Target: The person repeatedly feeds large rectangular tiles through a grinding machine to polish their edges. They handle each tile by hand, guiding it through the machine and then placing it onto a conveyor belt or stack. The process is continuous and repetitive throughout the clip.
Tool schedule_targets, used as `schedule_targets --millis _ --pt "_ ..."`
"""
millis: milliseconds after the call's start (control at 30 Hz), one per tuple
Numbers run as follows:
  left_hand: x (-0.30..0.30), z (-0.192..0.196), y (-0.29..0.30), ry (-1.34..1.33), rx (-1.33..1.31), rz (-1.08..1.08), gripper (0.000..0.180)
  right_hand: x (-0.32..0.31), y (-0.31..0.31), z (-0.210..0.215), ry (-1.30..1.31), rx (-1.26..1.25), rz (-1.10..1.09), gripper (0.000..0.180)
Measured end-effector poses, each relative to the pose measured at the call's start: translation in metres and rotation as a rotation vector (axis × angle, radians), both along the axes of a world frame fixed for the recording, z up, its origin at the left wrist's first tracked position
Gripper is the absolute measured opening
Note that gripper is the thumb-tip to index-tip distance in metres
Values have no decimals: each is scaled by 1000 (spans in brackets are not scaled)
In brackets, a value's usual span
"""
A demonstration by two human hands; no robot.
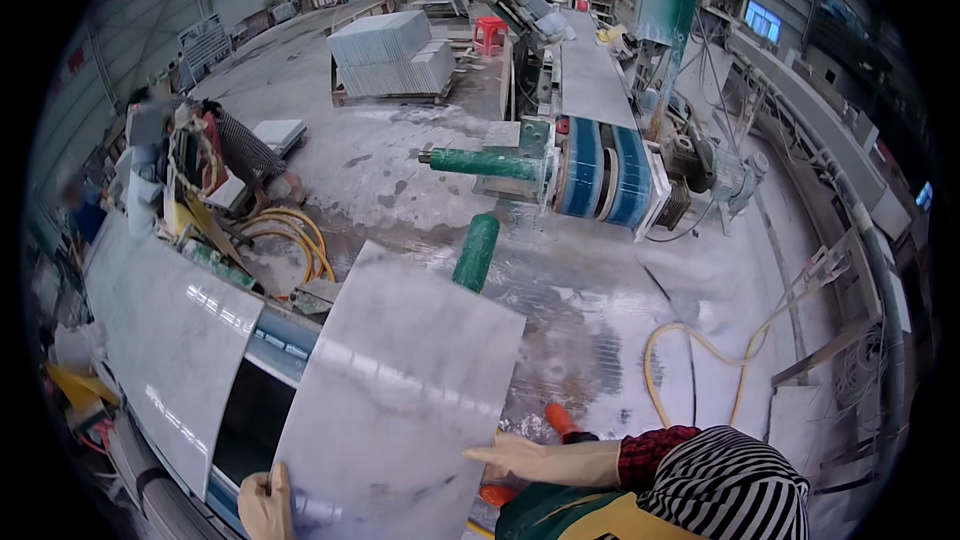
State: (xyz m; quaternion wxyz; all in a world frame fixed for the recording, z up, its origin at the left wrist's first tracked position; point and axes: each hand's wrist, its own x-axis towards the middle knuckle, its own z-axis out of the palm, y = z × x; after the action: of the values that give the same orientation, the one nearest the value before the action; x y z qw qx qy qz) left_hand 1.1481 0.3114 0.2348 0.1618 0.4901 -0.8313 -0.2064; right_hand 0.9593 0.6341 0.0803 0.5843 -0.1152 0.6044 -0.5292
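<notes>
Large pale veined slab (405, 370) directly ahead of the person, between the two gloved hands, glossy face up; its far left side overlaps the blue frame (277, 352), its right edge overhanging the wet floor (570, 340); how much weight the frame carries, cannot tell.

Left hand (265, 505) pinching the left edge, thumb along the top, fingers curled at the side; right hand (500, 452) at the opposite edge, thumb side uppermost; its remaining fingers hidden, so whether it closes on the stone or only steadies it, cannot tell; hands set on opposite edges probably because a sheet this broad would tip or twist from one side; gloves likely guard against raw stone edges.

Second slab (175, 340) lies flat to the left, a dark gap between the two, perhaps keeping edges from chipping; beyond, stacked slabs (390, 55) sit on a pallet (385, 97), presumably raised for lifting.
</notes>
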Motion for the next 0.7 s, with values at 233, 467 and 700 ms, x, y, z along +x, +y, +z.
schedule_targets --millis 233,467,700 --pt "-213 -9 46 -31 31 -156 62 -182 44 15 288 105 -567 50" --pt "-442 -90 156 -193 192 -321 56 -406 141 -3 216 -169 -1214 43" --pt "-570 -165 267 -298 574 -434 59 -542 274 -30 229 18 -1228 45"
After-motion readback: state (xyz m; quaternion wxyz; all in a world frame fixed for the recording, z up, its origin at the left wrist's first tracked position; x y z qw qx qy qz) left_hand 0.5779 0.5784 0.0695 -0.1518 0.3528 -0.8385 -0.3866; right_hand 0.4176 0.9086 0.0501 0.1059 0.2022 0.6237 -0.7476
